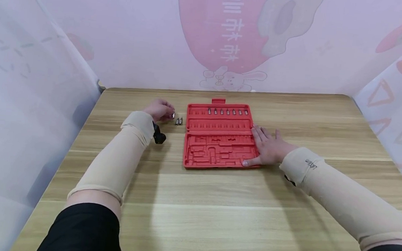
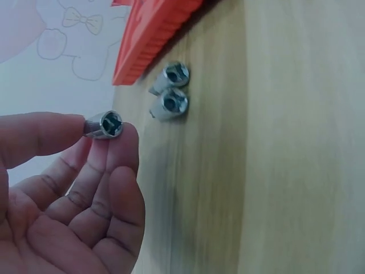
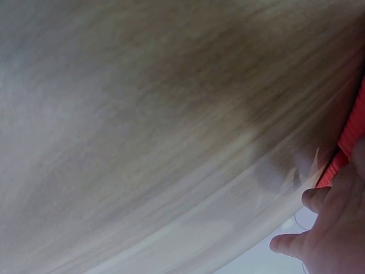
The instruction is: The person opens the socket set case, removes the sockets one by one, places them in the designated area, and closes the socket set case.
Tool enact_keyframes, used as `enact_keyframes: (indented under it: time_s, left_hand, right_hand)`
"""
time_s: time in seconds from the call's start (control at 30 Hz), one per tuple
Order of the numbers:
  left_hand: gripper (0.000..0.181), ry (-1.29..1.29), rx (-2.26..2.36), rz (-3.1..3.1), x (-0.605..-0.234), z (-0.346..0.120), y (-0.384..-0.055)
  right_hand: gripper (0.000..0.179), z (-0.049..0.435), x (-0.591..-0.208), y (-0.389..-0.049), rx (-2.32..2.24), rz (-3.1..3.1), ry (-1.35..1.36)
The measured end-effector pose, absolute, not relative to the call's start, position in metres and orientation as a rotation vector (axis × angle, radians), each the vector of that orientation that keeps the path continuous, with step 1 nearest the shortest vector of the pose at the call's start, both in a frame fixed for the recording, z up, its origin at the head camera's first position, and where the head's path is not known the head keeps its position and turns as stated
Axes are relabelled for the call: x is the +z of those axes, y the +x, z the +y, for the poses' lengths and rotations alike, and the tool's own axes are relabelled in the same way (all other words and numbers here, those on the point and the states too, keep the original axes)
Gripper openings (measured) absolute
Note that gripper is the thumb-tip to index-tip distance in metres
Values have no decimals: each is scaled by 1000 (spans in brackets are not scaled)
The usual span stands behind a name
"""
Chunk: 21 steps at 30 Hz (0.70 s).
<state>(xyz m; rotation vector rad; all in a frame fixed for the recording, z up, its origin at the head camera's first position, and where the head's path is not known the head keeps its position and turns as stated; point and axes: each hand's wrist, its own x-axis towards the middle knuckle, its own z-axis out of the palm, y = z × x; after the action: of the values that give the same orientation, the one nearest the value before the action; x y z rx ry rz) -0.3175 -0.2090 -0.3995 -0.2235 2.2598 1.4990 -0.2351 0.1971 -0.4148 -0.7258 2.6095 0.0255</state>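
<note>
Between thumb and fingertips, my left hand (image 1: 160,110) pinches a small metal bit socket (image 2: 104,125), its square hole facing the left wrist camera. Two more bit sockets (image 2: 171,88) lie side by side on the table, just left of the red case (image 1: 186,148). The case lies open and flat, with several bit sockets (image 1: 221,111) standing in the top row of its far half. My right hand (image 1: 270,148) rests spread on the case's right edge, thumb on the near half's corner. In the right wrist view only part of that hand shows.
Molded slots fill the case's near half, and a latch tab (image 1: 218,101) sticks out at its far edge. The wooden table (image 1: 215,216) meets a printed backdrop (image 1: 140,39) behind and at both sides. A black wrist device (image 1: 159,135) hangs under the left wrist.
</note>
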Motion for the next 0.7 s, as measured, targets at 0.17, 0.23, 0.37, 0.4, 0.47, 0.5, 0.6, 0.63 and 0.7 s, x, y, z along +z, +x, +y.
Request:
enact_keyframes:
  time_s: [0.17,0.23,0.37,0.4,0.47,0.5,0.6,0.63,0.7]
  left_hand:
    - [25,-188,1377,2315,-403,-212,-320]
    - [24,-168,1299,2356,-404,-212,-321]
    - [24,-125,1131,2452,-406,-212,-320]
    - [24,-110,1090,2475,-406,-212,-319]
    - [24,-77,1013,2516,-406,-210,-318]
    - [24,-63,982,2533,-406,-209,-318]
    - [22,-40,916,2564,-407,-206,-318]
    - [22,-42,906,2568,-407,-205,-319]
    - [21,-53,898,2571,-407,-204,-319]
  right_hand:
    - [131,196,-413,-234,17,2604,-722]
    - [131,196,-412,-234,16,2604,-722]
    - [131,195,-411,-234,19,2602,-721]
    - [131,195,-412,-235,18,2602,-720]
    - [132,196,-412,-235,19,2599,-717]
    - [132,196,-412,-235,16,2599,-717]
    - [132,195,-411,-234,14,2598,-715]
    - [131,195,-411,-234,12,2597,-714]
    - [130,195,-411,-234,4,2599,-713]
